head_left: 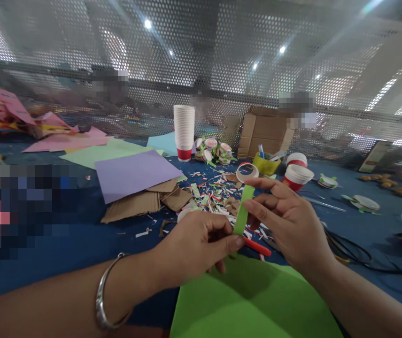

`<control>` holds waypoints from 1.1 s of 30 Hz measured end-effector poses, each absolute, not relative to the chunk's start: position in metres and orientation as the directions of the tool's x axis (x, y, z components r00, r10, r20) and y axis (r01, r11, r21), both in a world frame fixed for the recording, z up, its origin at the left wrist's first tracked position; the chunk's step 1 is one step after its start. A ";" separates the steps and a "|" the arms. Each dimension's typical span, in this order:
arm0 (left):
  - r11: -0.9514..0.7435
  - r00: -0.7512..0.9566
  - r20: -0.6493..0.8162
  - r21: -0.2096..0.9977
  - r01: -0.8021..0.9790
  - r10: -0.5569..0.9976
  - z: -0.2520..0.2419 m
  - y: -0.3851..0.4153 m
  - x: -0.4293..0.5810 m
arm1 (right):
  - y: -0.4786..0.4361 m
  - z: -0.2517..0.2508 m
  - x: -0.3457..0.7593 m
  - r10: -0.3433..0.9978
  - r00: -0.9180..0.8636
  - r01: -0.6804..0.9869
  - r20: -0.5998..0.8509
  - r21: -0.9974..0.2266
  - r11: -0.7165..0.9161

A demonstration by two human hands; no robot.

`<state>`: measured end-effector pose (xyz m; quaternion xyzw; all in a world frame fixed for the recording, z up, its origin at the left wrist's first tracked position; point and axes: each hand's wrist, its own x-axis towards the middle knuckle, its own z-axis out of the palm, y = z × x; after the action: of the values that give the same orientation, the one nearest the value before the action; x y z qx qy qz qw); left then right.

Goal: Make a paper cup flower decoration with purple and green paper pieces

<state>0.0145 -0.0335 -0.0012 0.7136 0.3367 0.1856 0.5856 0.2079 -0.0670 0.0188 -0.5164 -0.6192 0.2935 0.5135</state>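
Observation:
My left hand (pixel 196 246) is closed, pinching the lower end of a narrow green paper strip (pixel 243 209) between thumb and fingers. My right hand (pixel 287 223) grips the same strip higher up with its fingers. The strip stands nearly upright between both hands. Below them lies a large green paper sheet (pixel 253 305) at the near edge. A red pen-like stick (pixel 257 246) lies under the hands, partly hidden by them. A silver bangle (pixel 104 300) sits on my left wrist.
Paper scraps (pixel 210 190) litter the blue table. A purple sheet (pixel 134 173), cardboard pieces (pixel 144 202), a stack of white cups (pixel 184 131), decorated cups (pixel 213 150), red-and-white cups (pixel 297 176), a yellow bowl (pixel 266 164) and a cardboard box (pixel 264 131) stand behind. Black cables (pixel 356 253) lie right.

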 end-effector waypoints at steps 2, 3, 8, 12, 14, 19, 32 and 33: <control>-0.103 0.709 -0.107 0.964 0.247 0.697 -0.002 -0.034 0.014 | -0.067 0.019 0.208 0.949 0.063 0.311 0.308 -0.910 0.275; -0.109 0.706 -0.095 0.965 0.238 0.702 -0.001 -0.034 0.014 | -0.068 0.018 0.207 0.951 0.067 0.299 0.303 -0.915 0.270; -0.099 0.675 -0.057 0.977 0.190 0.735 -0.002 -0.034 0.016 | -0.067 0.018 0.206 0.959 0.061 0.283 0.276 -0.926 0.249; -0.095 0.667 -0.048 0.980 0.177 0.744 -0.002 -0.034 0.016 | -0.067 0.019 0.207 0.966 0.063 0.251 0.252 -0.941 0.229; -0.090 0.663 -0.054 0.980 0.180 0.747 -0.002 -0.035 0.015 | -0.067 0.019 0.207 0.970 0.067 0.234 0.234 -0.949 0.213; -0.062 0.666 -0.067 0.984 0.167 0.743 -0.002 -0.035 0.015 | -0.066 0.018 0.208 0.980 0.068 0.153 0.188 -0.973 0.176; -0.070 0.678 -0.102 0.972 0.222 0.728 -0.002 -0.035 0.015 | -0.063 0.013 0.210 0.989 0.086 0.015 0.120 -0.993 0.119; -0.064 0.682 -0.107 0.973 0.221 0.723 -0.001 -0.036 0.015 | -0.063 0.013 0.210 0.988 0.091 0.025 0.125 -0.992 0.123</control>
<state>0.0154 -0.0358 -0.0015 0.6983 0.3382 0.2111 0.5945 0.2104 -0.0635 0.0128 -0.4953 -0.5112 0.4393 0.5481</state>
